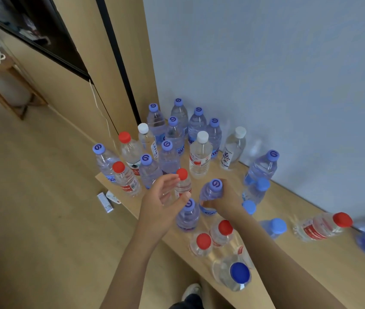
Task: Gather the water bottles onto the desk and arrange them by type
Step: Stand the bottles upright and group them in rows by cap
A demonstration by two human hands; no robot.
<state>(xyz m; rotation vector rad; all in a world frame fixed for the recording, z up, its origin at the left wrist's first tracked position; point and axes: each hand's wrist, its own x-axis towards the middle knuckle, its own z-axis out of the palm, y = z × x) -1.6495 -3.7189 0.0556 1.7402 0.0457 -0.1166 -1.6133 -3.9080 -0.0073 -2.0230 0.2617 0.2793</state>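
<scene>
Both hands are over a narrow pale wood desk (306,262) that runs along a plain grey-blue wall (266,63). The right hand (226,198) wraps round the shoulder of a purple-capped bottle (210,195), fingers curled on it just under the cap, and the bottle stands on the desk. The left hand (162,205) is spread, fingers relaxed, palm cupped beside a small red-capped bottle (182,184); whether it touches that bottle I cannot tell.

Beyond the hands a crowd of purple-capped bottles (174,130) stands upright toward the wall, with white-capped ones (200,155) among them. Left of the left hand, two red-capped bottles (125,177) stand at the desk's end. Nearer than the hands, two more red caps (212,238) and one dark blue cap (239,273). Right of the right hand, light blue caps (275,226), and a red-capped bottle lying on its side (322,226).

Below the desk, light wood floor (32,208); left of the left hand, a wooden panel with a dark screen (43,34), and a small wooden table (0,76) far off.
</scene>
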